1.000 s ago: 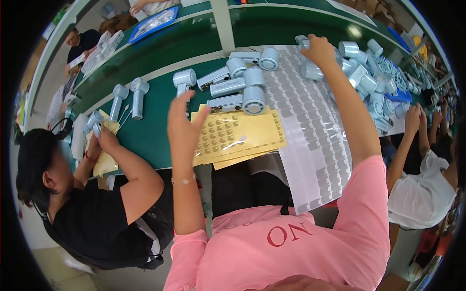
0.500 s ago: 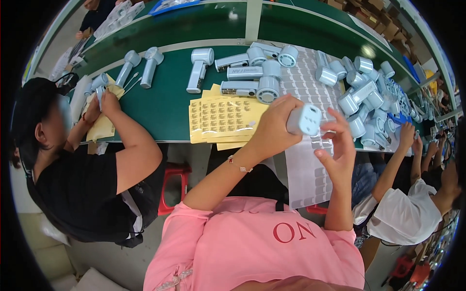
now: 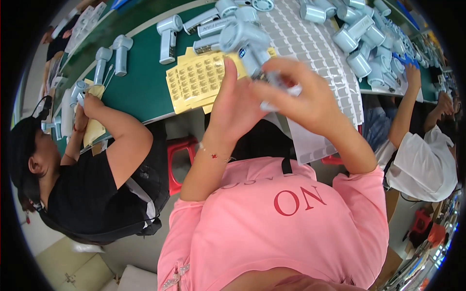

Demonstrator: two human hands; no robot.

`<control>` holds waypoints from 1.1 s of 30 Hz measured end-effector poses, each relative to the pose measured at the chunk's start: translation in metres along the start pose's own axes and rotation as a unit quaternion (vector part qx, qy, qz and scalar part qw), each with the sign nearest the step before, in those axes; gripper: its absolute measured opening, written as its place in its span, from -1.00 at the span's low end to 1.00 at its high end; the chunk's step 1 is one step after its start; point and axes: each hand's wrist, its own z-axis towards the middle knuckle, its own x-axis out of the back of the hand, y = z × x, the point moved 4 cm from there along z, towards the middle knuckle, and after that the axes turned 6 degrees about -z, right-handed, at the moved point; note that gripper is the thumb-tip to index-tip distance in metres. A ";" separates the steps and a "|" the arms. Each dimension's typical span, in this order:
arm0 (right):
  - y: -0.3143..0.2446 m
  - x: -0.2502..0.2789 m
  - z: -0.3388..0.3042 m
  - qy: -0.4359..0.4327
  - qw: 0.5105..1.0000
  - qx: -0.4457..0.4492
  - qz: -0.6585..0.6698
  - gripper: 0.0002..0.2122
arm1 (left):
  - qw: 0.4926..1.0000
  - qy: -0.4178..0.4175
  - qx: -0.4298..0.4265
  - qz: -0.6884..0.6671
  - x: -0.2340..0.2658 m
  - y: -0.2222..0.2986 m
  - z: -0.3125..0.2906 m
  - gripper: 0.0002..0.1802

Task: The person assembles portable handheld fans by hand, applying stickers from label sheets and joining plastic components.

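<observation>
Worker in pink raises a pale blue handheld fan (image 3: 250, 46) above the green table (image 3: 141, 87) | left hand (image 3: 238, 104) and right hand (image 3: 303, 97) together, both clasped on its handle | yellow sticker sheets (image 3: 196, 80) lie beneath.

fan: a pale blue-grey handheld fan (image 3: 245, 43) with a round head and a straight handle; I hold it raised above the near edge of the table.
pose: tilted, head up and to the left, handle slanting down to the right into my grip.
head: round face turned partly toward me, a small dark spot on the neck just below it.
handle: its lower end is blurred and hidden behind my fingers.
place: over the yellow sticker sheet, in front of my chest.
</observation>
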 end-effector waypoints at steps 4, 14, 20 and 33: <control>-0.002 -0.003 -0.025 -0.044 0.998 0.051 -0.008 -0.77 | 0.988 0.089 -0.102 0.078 0.032 0.012 0.018 -0.62; -0.014 -0.003 -0.157 -0.299 0.944 -0.120 0.065 -0.77 | 0.951 0.157 -0.111 0.243 0.040 0.022 0.010 -0.65; -0.017 -0.006 -0.159 -0.329 0.942 -0.069 0.011 -0.77 | 0.945 0.159 -0.103 0.266 0.037 0.015 0.006 -0.69; -0.019 -0.007 -0.155 -0.316 0.947 -0.065 0.001 -0.82 | 0.952 0.156 -0.114 0.239 0.039 0.019 0.002 -0.72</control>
